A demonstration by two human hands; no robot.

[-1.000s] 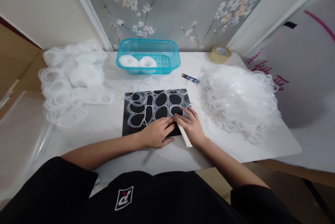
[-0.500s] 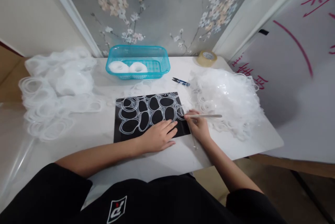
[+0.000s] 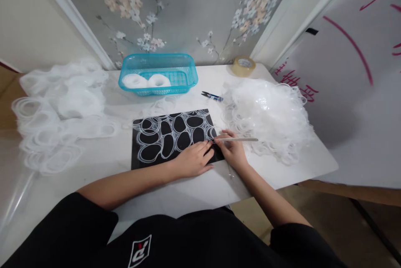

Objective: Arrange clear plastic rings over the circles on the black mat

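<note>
A black board (image 3: 135,160), carrying a net of clear white rings (image 3: 172,144) with black ovals showing through, lies on the white table. My left hand (image 3: 193,159) rests flat on the board's lower right part, fingers extended and slightly apart. At the right edge of the board, my right hand (image 3: 232,151) pinches a slim, pale stick-like tool (image 3: 241,139). Its shaft extends to the right above the hand, and its dark tip meets the outermost rings. My left fingertips are close beside that tip; whether they touch it I cannot tell.
Heaps of translucent white rings lie left (image 3: 59,113) and right (image 3: 269,113). Behind the board stand a blue basket (image 3: 188,86) holding two white ring-shaped rolls, small thread snips (image 3: 212,96) and a tape roll (image 3: 243,66). A whiteboard (image 3: 351,134) with red writing borders the right side.
My left hand has slid right and slightly up across the board, its fingertips now by the tool's tip. My right hand keeps its pinch at the same edge. The whole view has shifted a little.
</note>
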